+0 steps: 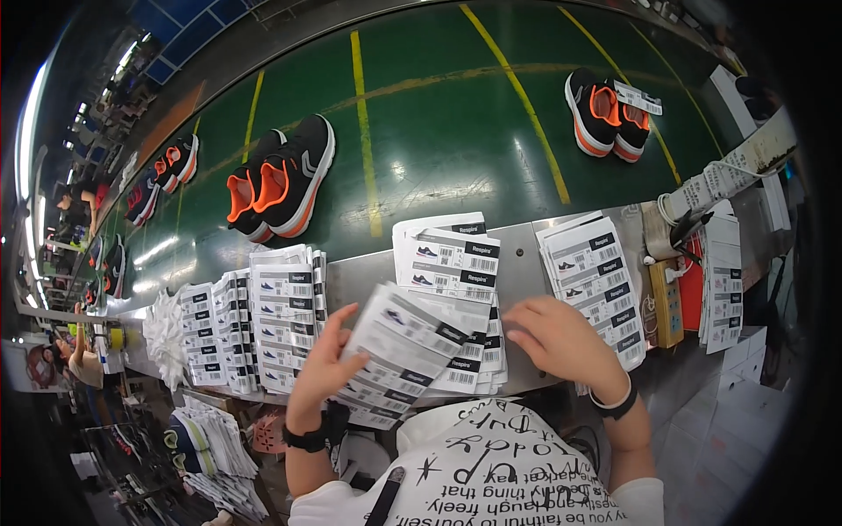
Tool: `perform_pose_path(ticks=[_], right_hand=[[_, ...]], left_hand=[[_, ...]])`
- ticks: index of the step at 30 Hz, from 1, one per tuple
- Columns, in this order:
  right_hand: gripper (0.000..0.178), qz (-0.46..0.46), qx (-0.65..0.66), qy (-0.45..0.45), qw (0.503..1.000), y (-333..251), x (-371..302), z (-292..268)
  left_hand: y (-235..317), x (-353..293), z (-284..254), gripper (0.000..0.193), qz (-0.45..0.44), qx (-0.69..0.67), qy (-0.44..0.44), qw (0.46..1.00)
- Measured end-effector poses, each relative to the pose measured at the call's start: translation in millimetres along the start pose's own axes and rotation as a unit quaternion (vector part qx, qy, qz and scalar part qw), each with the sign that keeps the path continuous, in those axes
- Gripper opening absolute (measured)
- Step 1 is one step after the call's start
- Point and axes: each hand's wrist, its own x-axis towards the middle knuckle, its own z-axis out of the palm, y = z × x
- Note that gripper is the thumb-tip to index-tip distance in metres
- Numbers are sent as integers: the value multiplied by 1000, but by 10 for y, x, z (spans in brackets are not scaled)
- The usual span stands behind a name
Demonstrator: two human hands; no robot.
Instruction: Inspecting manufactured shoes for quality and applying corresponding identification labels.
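My left hand (pixel 328 368) grips a tilted bundle of printed label sheets (pixel 395 342), its thumb on top and its index finger lifted apart. The sheets carry rows of small shoe pictures, barcodes and black blocks. Beneath and beyond them a pile of similar label sheets (pixel 456 263) lies on the metal ledge. Just right of that pile is my right hand (pixel 557 340), fingers loosely bent with a gap between thumb and forefinger, nothing visible in it. Another stack of label sheets (pixel 596 280) lies beyond the right hand.
Several more label stacks (pixel 285 324) line the ledge at left, beside crumpled white material (pixel 164 337). Beyond runs a green belt (pixel 430 131) with yellow lines, carrying black-and-orange sneakers (pixel 294 180) and a tagged pair (pixel 596 123). A metal post (pixel 728 175) and wooden block (pixel 667 302) stand right.
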Motion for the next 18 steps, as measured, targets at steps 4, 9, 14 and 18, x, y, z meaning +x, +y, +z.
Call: perform_pose_path(ticks=[4,9,14,18], right_hand=[[17,-47,-70,39,996,163,539,430],[14,-54,-135,97,985,272,842,785],[12,-55,-146,66,986,275,918,775],[6,0,53,-30,998,79,940,575]], left_hand=[[-156,57,592,62,96,283,52,953],[-172,66,790,52,269,543,66,793],[-258,37,892,51,304,539,-50,784],[-337,55,894,50,301,561,-26,771]])
